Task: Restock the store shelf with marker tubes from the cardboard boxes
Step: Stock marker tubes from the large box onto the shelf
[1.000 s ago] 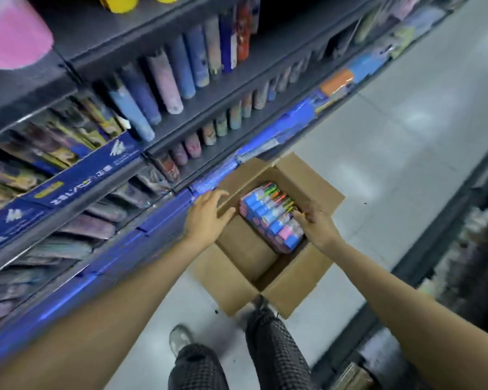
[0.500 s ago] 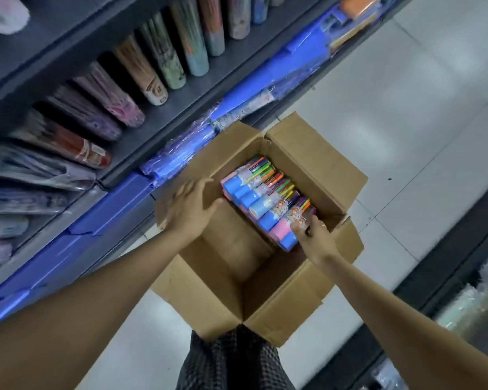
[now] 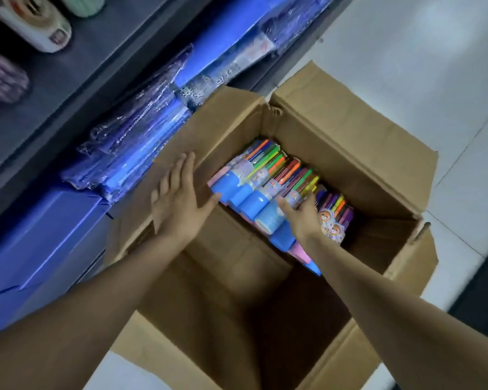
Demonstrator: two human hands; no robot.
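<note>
I see the left hand (image 3: 178, 204) lifted flat off the brown cardboard box (image 3: 350, 142), right hand (image 3: 304, 218) now grasping blue-capped marker tubes (image 3: 254, 192): unloading begins.

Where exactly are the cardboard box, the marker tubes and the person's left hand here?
cardboard box (image 3: 350, 142): head view, inner face of its far flap.
marker tubes (image 3: 251, 202): head view, blue cap of one tube.
left hand (image 3: 178, 204): head view, back of the hand.

right hand (image 3: 304, 218) fingertips hidden among marker tubes (image 3: 254, 190) (labels blurred)
</note>
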